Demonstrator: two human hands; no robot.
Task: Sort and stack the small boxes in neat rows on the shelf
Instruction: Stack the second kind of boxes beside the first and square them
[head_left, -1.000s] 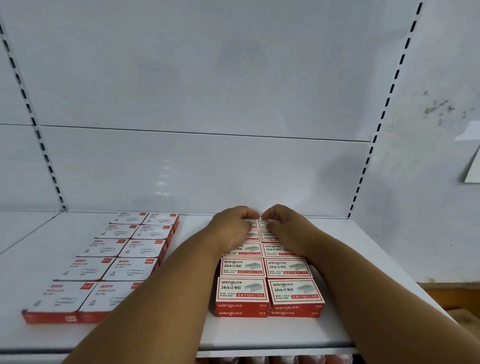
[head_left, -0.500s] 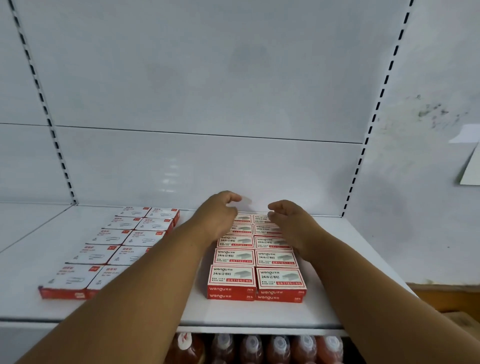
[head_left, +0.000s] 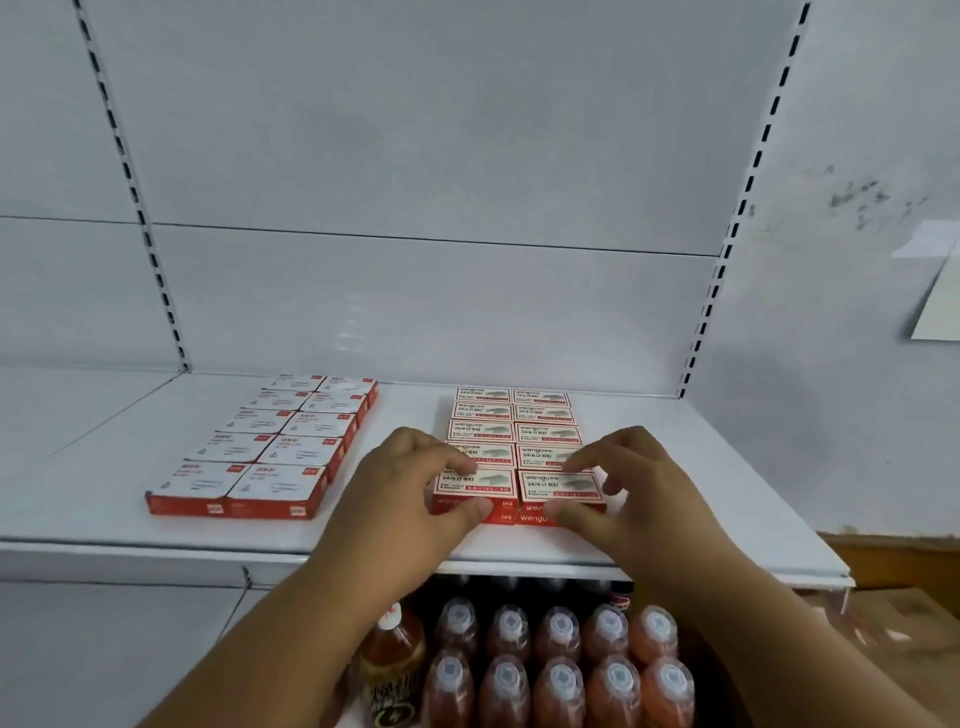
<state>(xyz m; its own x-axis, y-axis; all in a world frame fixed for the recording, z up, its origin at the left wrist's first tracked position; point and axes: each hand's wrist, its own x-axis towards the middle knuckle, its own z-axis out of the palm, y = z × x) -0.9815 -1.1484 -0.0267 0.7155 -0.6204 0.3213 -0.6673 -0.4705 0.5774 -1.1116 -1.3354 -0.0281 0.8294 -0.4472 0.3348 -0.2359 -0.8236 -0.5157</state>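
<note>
Two rows of red-and-white staple boxes (head_left: 511, 415) run from the back panel to the front of the white shelf (head_left: 717, 493), stacked two high at the front. My left hand (head_left: 410, 483) pinches the front left staple box (head_left: 485, 480), thumb on its red front face and fingers on its top. My right hand (head_left: 639, 488) holds the front right staple box (head_left: 558, 486) the same way. To the left, a separate two-row block of paper clip boxes (head_left: 275, 447) lies untouched.
Below the shelf stand several orange-red bottles with white caps (head_left: 561, 670) and one dark-labelled bottle (head_left: 395, 660). A sheet of paper (head_left: 940, 301) hangs on the right wall. Brown cardboard (head_left: 909, 618) sits low right. Bare shelf lies between and beside the two blocks.
Both hands have drawn back from the rear boxes to the front pair. The view has pulled back and tilted down, bringing the bottles below into sight.
</note>
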